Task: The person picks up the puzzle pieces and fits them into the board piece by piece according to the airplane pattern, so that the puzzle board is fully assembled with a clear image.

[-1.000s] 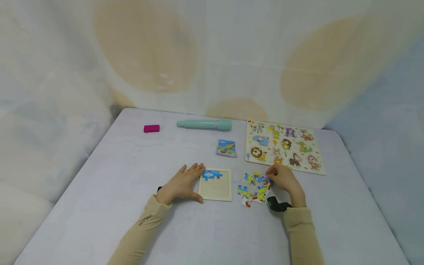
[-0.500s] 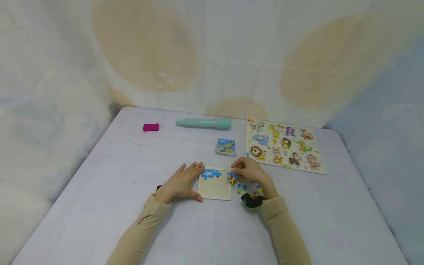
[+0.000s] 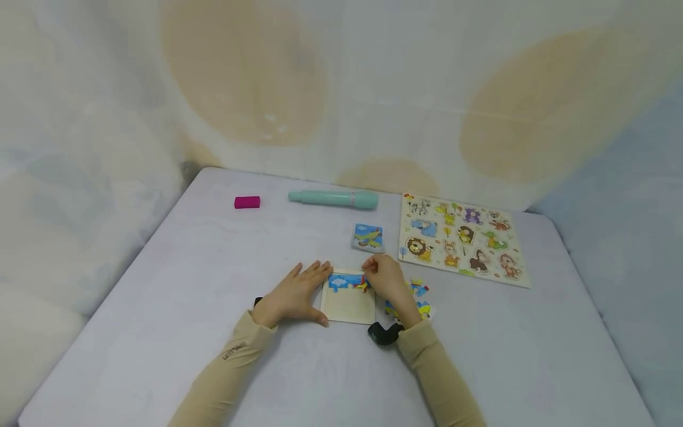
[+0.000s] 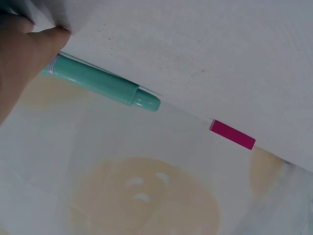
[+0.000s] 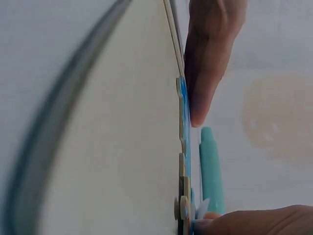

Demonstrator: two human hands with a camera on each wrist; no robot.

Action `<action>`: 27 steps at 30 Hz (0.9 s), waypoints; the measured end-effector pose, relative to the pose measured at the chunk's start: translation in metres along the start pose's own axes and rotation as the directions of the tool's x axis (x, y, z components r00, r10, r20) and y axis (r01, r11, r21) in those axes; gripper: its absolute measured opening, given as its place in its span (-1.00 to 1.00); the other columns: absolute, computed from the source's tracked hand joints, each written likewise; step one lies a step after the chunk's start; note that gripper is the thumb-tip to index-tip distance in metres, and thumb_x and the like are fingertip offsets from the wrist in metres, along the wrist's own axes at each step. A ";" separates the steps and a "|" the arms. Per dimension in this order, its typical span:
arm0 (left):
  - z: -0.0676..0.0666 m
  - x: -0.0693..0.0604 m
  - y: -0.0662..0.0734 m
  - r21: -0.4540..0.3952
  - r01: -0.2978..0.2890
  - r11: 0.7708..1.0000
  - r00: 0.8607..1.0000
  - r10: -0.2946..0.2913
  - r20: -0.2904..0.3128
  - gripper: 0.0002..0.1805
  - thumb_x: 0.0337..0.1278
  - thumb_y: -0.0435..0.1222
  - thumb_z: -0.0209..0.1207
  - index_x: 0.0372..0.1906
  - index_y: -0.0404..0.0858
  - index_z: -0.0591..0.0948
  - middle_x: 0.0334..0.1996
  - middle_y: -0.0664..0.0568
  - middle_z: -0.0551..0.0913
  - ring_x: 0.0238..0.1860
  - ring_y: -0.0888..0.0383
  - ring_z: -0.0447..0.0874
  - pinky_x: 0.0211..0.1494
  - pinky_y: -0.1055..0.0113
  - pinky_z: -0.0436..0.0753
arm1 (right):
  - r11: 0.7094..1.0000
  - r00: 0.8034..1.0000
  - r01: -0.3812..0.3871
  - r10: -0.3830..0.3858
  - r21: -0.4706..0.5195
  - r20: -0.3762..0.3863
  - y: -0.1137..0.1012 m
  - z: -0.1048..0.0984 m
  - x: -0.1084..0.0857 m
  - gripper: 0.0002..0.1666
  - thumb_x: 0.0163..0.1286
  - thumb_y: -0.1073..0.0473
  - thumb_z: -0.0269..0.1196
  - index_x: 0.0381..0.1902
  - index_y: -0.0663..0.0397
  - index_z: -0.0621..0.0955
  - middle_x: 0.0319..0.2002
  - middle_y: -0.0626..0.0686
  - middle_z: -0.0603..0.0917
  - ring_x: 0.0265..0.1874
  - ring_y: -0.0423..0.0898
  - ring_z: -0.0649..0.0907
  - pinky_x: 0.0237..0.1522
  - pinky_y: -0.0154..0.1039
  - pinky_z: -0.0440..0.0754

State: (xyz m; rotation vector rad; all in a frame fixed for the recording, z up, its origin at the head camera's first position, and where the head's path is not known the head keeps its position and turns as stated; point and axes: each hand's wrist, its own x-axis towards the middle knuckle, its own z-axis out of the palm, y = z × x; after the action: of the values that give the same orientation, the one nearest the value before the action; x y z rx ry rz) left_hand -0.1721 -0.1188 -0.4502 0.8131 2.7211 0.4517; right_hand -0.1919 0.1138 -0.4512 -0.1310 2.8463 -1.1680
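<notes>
My left hand (image 3: 299, 296) lies with fingers spread along the left edge of a small wooden puzzle tray (image 3: 349, 309). Joined blue sky pieces (image 3: 338, 282) fill part of the tray's top row. At the top right corner, my right hand (image 3: 388, 281) pinches a blue, red and yellow jigsaw piece (image 3: 363, 284) between thumb and finger. The right wrist view has this piece (image 5: 184, 208) low in the frame under the fingertips (image 5: 205, 225), beside the row; whether it lies flat is unclear. Loose jigsaw pieces (image 3: 424, 309) are partly hidden behind my right wrist.
A small airplane picture puzzle (image 3: 368, 237) lies behind the tray. Farther back are a mint-green tube with a wide end (image 3: 333, 198) and a magenta block (image 3: 247, 202). An animal puzzle board (image 3: 464, 240) lies at the back right.
My right hand has carried a jigsaw piece from the loose pile leftward to the tray's top right corner. My left hand has stayed at the tray's left edge.
</notes>
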 end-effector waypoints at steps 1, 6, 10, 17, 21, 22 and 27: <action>0.000 0.000 0.000 0.002 0.002 1.000 1.000 -0.002 0.001 0.29 -0.41 0.19 0.50 0.51 -0.21 0.14 0.54 -0.01 0.09 0.56 -0.01 -0.03 0.57 -0.13 -0.08 | 1.000 1.000 0.007 -0.007 0.006 0.009 0.001 0.001 0.001 -0.92 0.25 0.34 0.21 -0.32 0.16 0.65 -0.34 0.09 0.63 -0.35 -0.08 0.55 -0.31 -0.30 0.49; 0.000 0.001 -0.001 0.004 0.001 1.000 1.000 -0.001 0.016 0.31 -0.40 0.21 0.48 0.52 -0.20 0.11 0.54 -0.01 0.06 0.57 -0.01 -0.06 0.58 -0.12 -0.10 | 0.998 0.995 -0.038 0.033 0.054 0.096 0.007 -0.003 0.002 -0.85 0.31 0.19 0.27 -0.19 0.11 0.63 -0.23 0.07 0.65 -0.29 -0.08 0.56 -0.29 -0.30 0.50; -0.002 0.001 -0.001 0.005 -0.006 1.000 1.000 0.006 0.018 0.30 -0.39 0.20 0.48 0.52 -0.20 0.11 0.54 -0.03 0.06 0.57 -0.03 -0.06 0.57 -0.13 -0.10 | 0.996 0.990 -0.053 0.043 0.072 0.131 0.008 -0.005 0.002 -0.73 0.25 0.16 0.34 -0.11 0.11 0.62 -0.16 0.09 0.64 -0.31 -0.08 0.52 -0.31 -0.31 0.47; -0.004 -0.002 -0.001 0.024 -0.045 0.999 0.998 0.044 0.035 0.09 -0.30 0.21 0.43 0.47 0.08 0.25 0.54 -0.12 0.04 0.56 -0.13 -0.07 0.53 -0.24 -0.08 | 0.996 0.991 -0.044 0.033 0.083 0.133 0.005 -0.002 0.001 -0.72 0.22 0.22 0.36 -0.10 0.13 0.63 -0.14 0.12 0.65 -0.35 -0.07 0.50 -0.35 -0.32 0.47; -0.004 -0.002 0.000 0.058 -0.074 0.996 0.996 0.072 0.047 -0.05 -0.24 0.23 0.38 0.41 0.18 0.34 0.54 -0.16 0.02 0.56 -0.17 -0.08 0.51 -0.27 -0.06 | 0.996 0.991 -0.049 0.040 0.074 0.124 0.003 -0.001 0.000 -0.76 0.24 0.23 0.35 -0.13 0.12 0.64 -0.12 0.12 0.67 -0.32 -0.07 0.54 -0.33 -0.32 0.50; -0.004 -0.002 0.000 0.060 -0.076 0.995 0.996 0.073 0.046 -0.06 -0.24 0.24 0.37 0.40 0.18 0.36 0.54 -0.16 0.02 0.55 -0.17 -0.08 0.51 -0.27 -0.06 | 0.996 0.991 -0.050 0.041 0.070 0.124 0.003 -0.001 0.000 -0.77 0.24 0.23 0.35 -0.13 0.11 0.65 -0.12 0.12 0.68 -0.33 -0.07 0.53 -0.34 -0.31 0.49; -0.007 -0.001 0.001 0.061 -0.058 0.997 0.998 0.055 0.037 -0.02 -0.29 0.24 0.40 0.40 0.11 0.36 0.54 -0.11 0.06 0.55 -0.13 -0.04 0.52 -0.24 -0.01 | 0.999 0.991 -0.023 0.018 0.036 0.133 0.002 -0.002 -0.001 -0.80 0.25 0.25 0.33 -0.15 0.12 0.67 -0.15 0.11 0.64 -0.34 -0.08 0.48 -0.35 -0.31 0.42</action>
State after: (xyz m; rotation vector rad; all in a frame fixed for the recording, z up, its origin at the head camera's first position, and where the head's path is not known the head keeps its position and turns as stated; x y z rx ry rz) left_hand -0.1731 -0.1198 -0.4432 0.9073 2.6976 0.3633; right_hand -0.1912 0.1167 -0.4507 -0.1696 2.7036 -1.1613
